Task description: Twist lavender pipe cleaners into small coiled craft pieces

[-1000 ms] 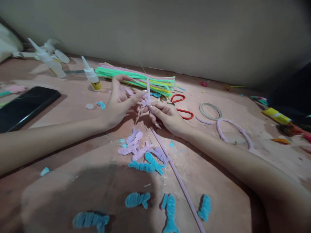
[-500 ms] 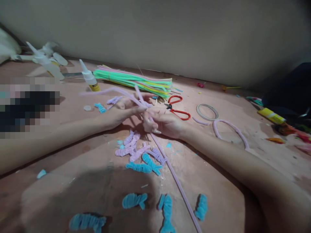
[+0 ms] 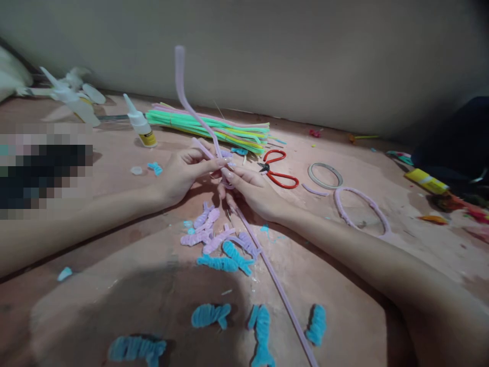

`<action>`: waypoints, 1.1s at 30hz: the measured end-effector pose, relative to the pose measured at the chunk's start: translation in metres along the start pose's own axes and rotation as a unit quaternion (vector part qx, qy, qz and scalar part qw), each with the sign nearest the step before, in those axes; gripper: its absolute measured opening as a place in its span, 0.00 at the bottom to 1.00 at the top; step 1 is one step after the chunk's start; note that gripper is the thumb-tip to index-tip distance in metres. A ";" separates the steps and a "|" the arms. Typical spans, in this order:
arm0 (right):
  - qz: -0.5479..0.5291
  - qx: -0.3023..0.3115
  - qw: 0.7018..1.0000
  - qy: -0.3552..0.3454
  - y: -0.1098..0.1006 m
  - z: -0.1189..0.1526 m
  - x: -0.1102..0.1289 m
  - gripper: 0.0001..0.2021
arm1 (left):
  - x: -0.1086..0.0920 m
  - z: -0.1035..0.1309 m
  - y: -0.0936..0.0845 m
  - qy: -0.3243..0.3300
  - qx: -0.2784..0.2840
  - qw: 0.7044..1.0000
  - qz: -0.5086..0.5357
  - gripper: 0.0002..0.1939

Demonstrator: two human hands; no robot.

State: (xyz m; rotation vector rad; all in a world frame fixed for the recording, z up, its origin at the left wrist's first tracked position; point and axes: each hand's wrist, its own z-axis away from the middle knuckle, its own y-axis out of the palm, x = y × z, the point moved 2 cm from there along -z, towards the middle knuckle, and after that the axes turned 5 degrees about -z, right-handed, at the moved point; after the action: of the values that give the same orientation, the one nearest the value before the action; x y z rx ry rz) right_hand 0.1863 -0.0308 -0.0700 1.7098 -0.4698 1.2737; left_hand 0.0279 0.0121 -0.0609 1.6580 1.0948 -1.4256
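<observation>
Grey wall (image 3: 244, 56) fills the top of the frame, above a brownish-pink work surface (image 3: 153, 244). From the head view, both hands meet near the centre, thumbs and fingertips pinched round a lilac fuzzy stem (image 3: 198, 119). Its long end runs up and leftward from the left hand (image 3: 191, 165), then bends to stand nearly upright, its tip against the wall in the upper left-centre. A shorter lilac end (image 3: 202, 148) slants toward the upper left beside it. The right hand (image 3: 254, 188) pinches the same spot, where fingers hide the joining.

Below the right hand, a straight lilac length (image 3: 275, 283) slopes down to the lower-right-centre edge; whether it joins the held stem cannot be told. Small lilac wrapped pieces (image 3: 212, 219) lie left of it, with a bundle of coloured stems (image 3: 237, 135) behind the hands and red-handled cutters (image 3: 280, 181) right of centre.
</observation>
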 end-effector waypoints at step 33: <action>-0.037 -0.062 0.997 -0.006 -0.007 -0.006 0.004 0.14 | -0.160 -0.027 0.051 0.153 -0.046 0.622 -0.766 0.28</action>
State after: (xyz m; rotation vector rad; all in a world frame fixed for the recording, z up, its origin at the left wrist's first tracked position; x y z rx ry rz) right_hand 0.1893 -0.0219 -0.0695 1.6181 -0.4782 1.1583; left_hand 0.0787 -0.0107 0.0996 0.5321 3.0982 -1.8189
